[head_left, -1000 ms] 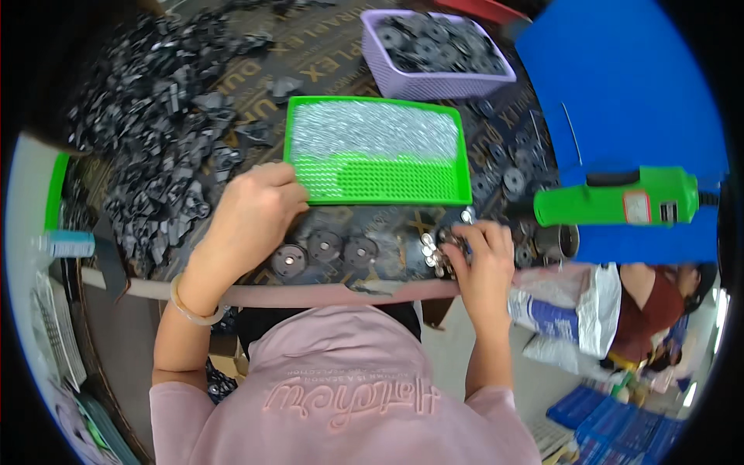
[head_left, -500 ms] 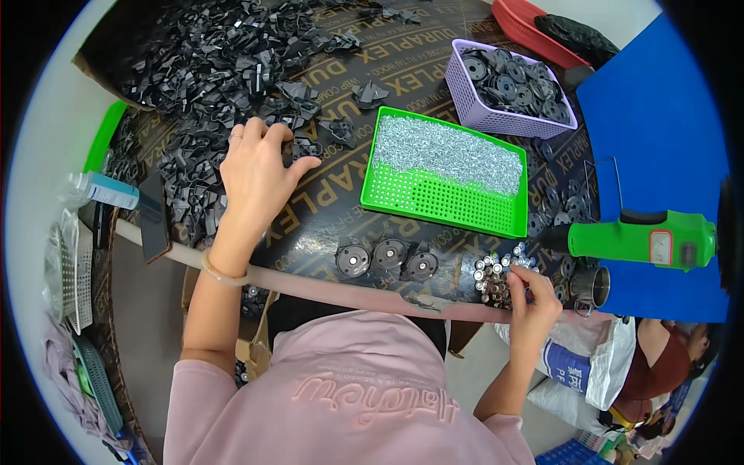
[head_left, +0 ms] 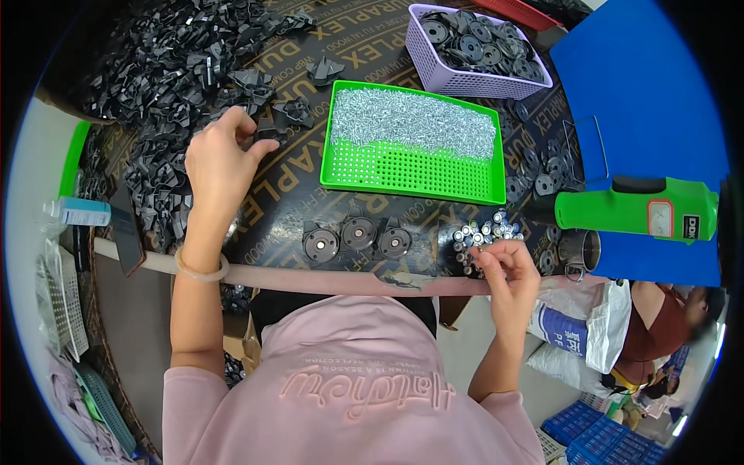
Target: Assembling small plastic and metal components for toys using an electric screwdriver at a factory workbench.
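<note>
My left hand (head_left: 221, 159) is at the near edge of a large pile of black plastic parts (head_left: 167, 85). Its thumb and curled fingers close round one black plastic part (head_left: 267, 132), which they partly hide. Over a small heap of silver metal bushings (head_left: 488, 226), my right hand (head_left: 511, 275) pinches a metal bushing (head_left: 478, 249) between thumb and fingertips. Between my hands, three black assemblies (head_left: 358, 232) stand side by side near the table's front edge, each with a round disc and a bright metal centre.
A green perforated tray (head_left: 411, 190) of small silver screws lies mid-table. Behind it stands a lilac basket (head_left: 496, 84) of black discs. To the right are a green power tool (head_left: 635, 209), a metal cup (head_left: 581, 252) and loose black discs (head_left: 546, 184). A blue-labelled bottle (head_left: 84, 211) is at left.
The view has shifted, so the table appears further up and left. My right hand has lifted a bushing from the heap and moved slightly left. My left hand stays by the same black part.
</note>
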Demonstrator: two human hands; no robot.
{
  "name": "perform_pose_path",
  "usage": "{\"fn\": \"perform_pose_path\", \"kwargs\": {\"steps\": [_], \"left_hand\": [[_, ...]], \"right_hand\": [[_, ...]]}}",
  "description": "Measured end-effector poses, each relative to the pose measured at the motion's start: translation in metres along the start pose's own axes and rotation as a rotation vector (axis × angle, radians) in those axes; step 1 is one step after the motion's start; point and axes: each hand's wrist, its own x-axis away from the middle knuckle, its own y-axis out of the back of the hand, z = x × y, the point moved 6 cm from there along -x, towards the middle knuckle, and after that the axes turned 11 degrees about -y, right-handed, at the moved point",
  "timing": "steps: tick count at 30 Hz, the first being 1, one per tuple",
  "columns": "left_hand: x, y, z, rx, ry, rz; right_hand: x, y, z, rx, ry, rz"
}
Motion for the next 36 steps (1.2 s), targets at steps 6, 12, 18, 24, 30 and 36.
{"fn": "perform_pose_path", "kwargs": {"steps": [6, 12, 18, 24, 30, 36], "left_hand": [[0.044, 0.019, -0.07, 1.169, 0.037, 0.204], [0.099, -0.017, -0.127, 1.407, 0.037, 0.398], [0.107, -0.026, -0.145, 1.408, -0.043, 0.469], [0.109, -0.029, -0.148, 1.444, 0.004, 0.514], [0.111, -0.032, -0.152, 1.488, 0.017, 0.525], [0.113, -0.04, -0.156, 1.62, 0.086, 0.612]], "right_hand": [[0.011, -0.021, 0.012, -0.148, 0.042, 0.202], [0.023, -0.055, 0.033, -0.262, 0.033, 0.381], [0.022, -0.067, 0.037, -0.098, 0.112, 0.352], [0.022, -0.062, 0.031, -0.051, 0.07, 0.279], [0.022, -0.057, 0.025, -0.119, 0.066, 0.265], [0.021, -0.058, 0.021, -0.251, 0.027, 0.293]]}}
